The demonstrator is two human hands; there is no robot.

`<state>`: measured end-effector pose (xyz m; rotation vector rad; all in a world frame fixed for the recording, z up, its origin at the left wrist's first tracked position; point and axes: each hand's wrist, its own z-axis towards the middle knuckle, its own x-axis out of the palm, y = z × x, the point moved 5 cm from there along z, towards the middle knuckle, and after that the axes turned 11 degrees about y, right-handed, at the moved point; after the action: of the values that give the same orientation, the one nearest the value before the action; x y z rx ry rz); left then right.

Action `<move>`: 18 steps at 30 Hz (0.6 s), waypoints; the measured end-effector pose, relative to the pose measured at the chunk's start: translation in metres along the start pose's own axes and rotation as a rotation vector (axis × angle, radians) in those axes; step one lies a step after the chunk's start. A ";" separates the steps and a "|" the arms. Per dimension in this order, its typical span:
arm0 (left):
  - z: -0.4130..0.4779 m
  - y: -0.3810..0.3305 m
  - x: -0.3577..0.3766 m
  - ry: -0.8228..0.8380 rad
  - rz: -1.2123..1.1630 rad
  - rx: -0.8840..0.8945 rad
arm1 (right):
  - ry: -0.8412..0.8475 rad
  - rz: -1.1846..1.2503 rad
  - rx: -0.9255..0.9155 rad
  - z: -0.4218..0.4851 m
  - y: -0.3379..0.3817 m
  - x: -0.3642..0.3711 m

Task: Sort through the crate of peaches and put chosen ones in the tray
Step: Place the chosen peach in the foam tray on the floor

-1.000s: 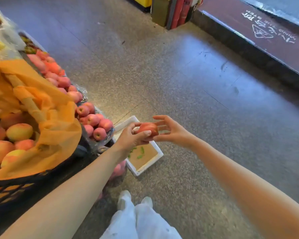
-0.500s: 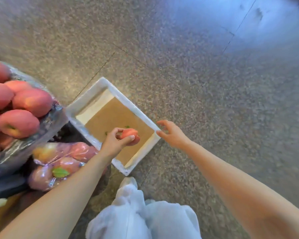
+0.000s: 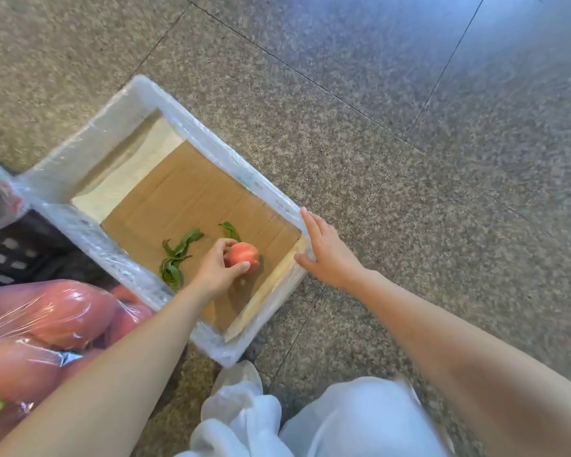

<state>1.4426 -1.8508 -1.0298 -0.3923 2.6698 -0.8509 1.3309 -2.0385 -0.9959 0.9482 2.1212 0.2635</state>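
Presently left hand [image 3: 216, 270] grips one peach [image 3: 243, 255] low inside the tray [image 3: 211, 146], near its right corner; contact with the cardboard [image 3: 195, 199] unclear. Right hand [image 3: 327, 255], fingers straight, rests on that corner's rim. Risk: early release would drop and bruise it.

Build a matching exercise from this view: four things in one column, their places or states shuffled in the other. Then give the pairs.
1. round red-orange peach
2. long green leaves
3. right hand
4. white film-wrapped foam tray

A. stands on the speckled stone floor
B. fingers straight, touching the tray's rim
C. held in the left hand's grip
D. lie loose on the brown cardboard liner

Pairs: 1-C, 2-D, 3-B, 4-A
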 end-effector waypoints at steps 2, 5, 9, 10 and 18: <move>-0.001 0.000 0.000 0.002 0.063 -0.004 | 0.027 0.022 0.018 0.000 0.002 -0.003; -0.018 -0.013 -0.006 -0.055 0.234 -0.033 | 0.071 0.004 0.065 -0.010 0.011 -0.014; -0.082 -0.059 -0.017 -0.093 0.274 -0.053 | 0.076 0.013 0.037 -0.054 0.053 -0.051; -0.104 -0.075 -0.021 -0.102 0.260 -0.025 | 0.078 0.051 0.013 -0.072 0.068 -0.063; -0.350 -0.239 -0.077 -0.329 0.136 0.160 | -0.015 0.175 -0.173 -0.252 0.234 -0.203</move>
<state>1.4220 -1.8330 -0.5995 -0.2802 2.2811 -0.8677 1.3579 -1.9881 -0.6005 1.0301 1.9684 0.5177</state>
